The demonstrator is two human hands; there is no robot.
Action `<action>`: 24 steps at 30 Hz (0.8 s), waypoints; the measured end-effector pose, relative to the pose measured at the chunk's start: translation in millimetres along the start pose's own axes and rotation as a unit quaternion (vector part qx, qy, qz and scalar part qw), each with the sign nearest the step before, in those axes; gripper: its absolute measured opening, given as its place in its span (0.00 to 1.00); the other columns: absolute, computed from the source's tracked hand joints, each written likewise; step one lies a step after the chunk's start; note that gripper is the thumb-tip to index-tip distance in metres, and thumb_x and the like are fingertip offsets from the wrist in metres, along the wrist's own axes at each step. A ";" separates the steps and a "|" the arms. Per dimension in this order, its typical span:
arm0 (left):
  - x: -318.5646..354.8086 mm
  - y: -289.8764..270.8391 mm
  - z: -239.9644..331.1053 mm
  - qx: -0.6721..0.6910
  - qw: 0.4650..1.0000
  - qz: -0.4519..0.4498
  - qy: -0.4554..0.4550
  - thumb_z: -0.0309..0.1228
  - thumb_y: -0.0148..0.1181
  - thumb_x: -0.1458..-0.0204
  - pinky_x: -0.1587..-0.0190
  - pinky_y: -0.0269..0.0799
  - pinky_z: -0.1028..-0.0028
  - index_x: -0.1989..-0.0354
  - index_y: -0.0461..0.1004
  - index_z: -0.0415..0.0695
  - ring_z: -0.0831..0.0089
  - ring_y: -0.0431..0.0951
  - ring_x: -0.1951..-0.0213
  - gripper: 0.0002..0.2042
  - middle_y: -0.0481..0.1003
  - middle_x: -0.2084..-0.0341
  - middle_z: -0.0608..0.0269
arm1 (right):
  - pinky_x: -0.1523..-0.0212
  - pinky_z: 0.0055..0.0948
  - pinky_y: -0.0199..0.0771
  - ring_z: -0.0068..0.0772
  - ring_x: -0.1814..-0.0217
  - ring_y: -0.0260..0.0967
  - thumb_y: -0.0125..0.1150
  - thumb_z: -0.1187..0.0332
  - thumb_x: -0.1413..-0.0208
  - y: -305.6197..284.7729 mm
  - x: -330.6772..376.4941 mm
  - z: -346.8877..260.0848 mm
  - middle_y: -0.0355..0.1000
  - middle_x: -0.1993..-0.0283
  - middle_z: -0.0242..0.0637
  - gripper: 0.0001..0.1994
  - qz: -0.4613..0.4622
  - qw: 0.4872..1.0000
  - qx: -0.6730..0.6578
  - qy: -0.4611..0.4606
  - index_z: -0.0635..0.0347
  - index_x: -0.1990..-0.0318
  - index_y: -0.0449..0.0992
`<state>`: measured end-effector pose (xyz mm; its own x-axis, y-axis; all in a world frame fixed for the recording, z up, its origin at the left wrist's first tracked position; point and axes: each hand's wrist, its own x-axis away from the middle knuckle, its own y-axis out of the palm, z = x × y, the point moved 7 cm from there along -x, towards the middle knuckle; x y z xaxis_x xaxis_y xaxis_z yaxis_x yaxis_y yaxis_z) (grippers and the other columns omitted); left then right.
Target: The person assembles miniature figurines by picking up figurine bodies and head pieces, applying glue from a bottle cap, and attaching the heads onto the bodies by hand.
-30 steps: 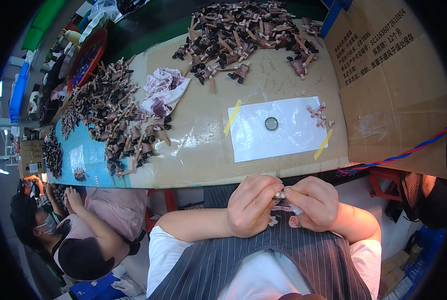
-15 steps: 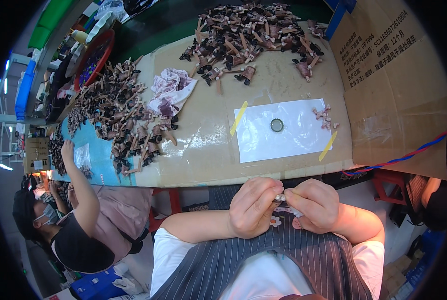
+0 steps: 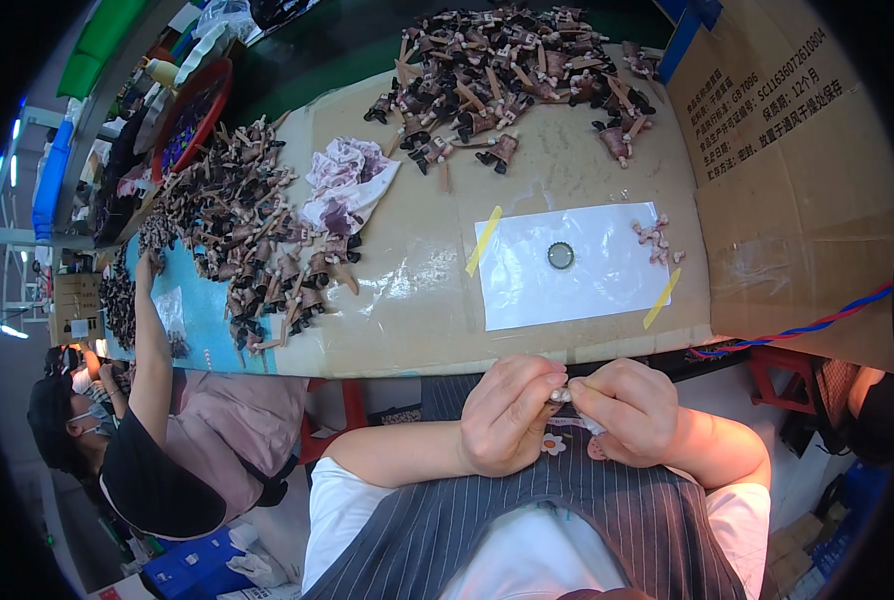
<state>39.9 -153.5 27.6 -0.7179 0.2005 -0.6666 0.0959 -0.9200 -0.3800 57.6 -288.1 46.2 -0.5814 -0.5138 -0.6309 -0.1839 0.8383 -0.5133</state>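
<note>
Just beyond the table's near edge, in front of my apron, my left hand (image 3: pixel 512 418) and my right hand (image 3: pixel 629 412) meet with closed fingertips. Pinched between them is a small pale piece (image 3: pixel 561 396), mostly hidden by the fingers, perhaps a small figure part. Some white material (image 3: pixel 595 427) shows beneath my right fingers; its kind is unclear. Ahead on the table, a white paper sheet (image 3: pixel 517 300) is held by yellow tape. On it rests a small round cap (image 3: pixel 560 255) with a crimped rim. Several tiny pale figure parts (image 3: pixel 657 240) lie along the sheet's right edge.
Small brown figures form a pile (image 3: pixel 497 75) at the back and another (image 3: pixel 262 235) at the left. Between them lies a stained cloth (image 3: pixel 352 180). A cardboard wall (image 3: pixel 787 230) and twisted red-blue wire (image 3: pixel 797 325) border the right. A co-worker's arm (image 3: pixel 150 340) reaches over the left end.
My hands keep almost the same pose around the small pale piece. The co-worker's arm has stretched farther over the left end of the table. My view has shifted slightly.
</note>
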 end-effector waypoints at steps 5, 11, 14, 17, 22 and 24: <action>-0.2 1.9 1.8 -0.002 1.000 0.001 0.005 0.12 0.62 0.65 0.64 0.75 0.63 0.59 0.71 0.26 0.52 0.78 0.66 0.19 0.74 0.65 0.43 | 0.77 0.29 0.71 0.37 0.75 0.69 0.62 0.83 0.64 -2.8 0.8 -1.6 0.71 0.70 0.41 0.17 0.005 1.000 0.005 -0.003 0.72 0.60 0.75; 0.3 2.8 3.8 -0.003 1.000 -0.001 0.004 0.12 0.62 0.64 0.64 0.75 0.63 0.58 0.71 0.26 0.52 0.78 0.66 0.19 0.75 0.65 0.43 | 0.76 0.29 0.71 0.37 0.75 0.69 0.62 0.83 0.64 -3.8 2.6 -3.1 0.71 0.70 0.41 0.17 0.005 1.000 0.005 -0.002 0.72 0.60 0.75; 0.1 3.2 4.4 -0.008 1.000 -0.001 0.001 0.13 0.62 0.63 0.64 0.75 0.63 0.58 0.71 0.26 0.52 0.78 0.66 0.18 0.75 0.65 0.43 | 0.76 0.29 0.71 0.37 0.75 0.69 0.62 0.82 0.64 -4.0 3.1 -3.1 0.71 0.69 0.41 0.18 0.004 1.000 0.004 0.001 0.72 0.60 0.75; 0.8 3.1 4.1 -0.012 1.000 0.001 -0.005 0.13 0.62 0.63 0.64 0.75 0.64 0.59 0.72 0.26 0.52 0.78 0.66 0.18 0.75 0.65 0.43 | 0.76 0.31 0.72 0.40 0.73 0.71 0.64 0.72 0.76 -0.4 11.1 0.9 0.72 0.66 0.45 0.29 -0.013 1.000 0.000 -0.010 0.72 0.56 0.74; 0.6 4.4 3.5 -0.012 1.000 0.002 -0.009 0.13 0.62 0.62 0.64 0.75 0.64 0.59 0.72 0.26 0.52 0.78 0.67 0.17 0.75 0.66 0.43 | 0.76 0.31 0.71 0.40 0.73 0.71 0.62 0.75 0.75 -0.7 11.7 1.7 0.72 0.66 0.46 0.28 -0.009 1.000 -0.004 -0.002 0.71 0.56 0.74; 1.0 5.3 2.4 -0.009 1.000 0.003 -0.008 0.12 0.62 0.61 0.64 0.75 0.64 0.60 0.72 0.26 0.52 0.78 0.67 0.16 0.74 0.66 0.43 | 0.77 0.31 0.71 0.40 0.73 0.71 0.62 0.76 0.75 -1.3 11.4 1.5 0.72 0.66 0.46 0.28 -0.008 1.000 0.000 -0.002 0.71 0.56 0.74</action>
<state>38.0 -158.9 26.4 -0.7276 0.1899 -0.6592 0.1126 -0.9148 -0.3879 52.4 -295.3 38.8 -0.5759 -0.5280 -0.6242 -0.1938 0.8299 -0.5233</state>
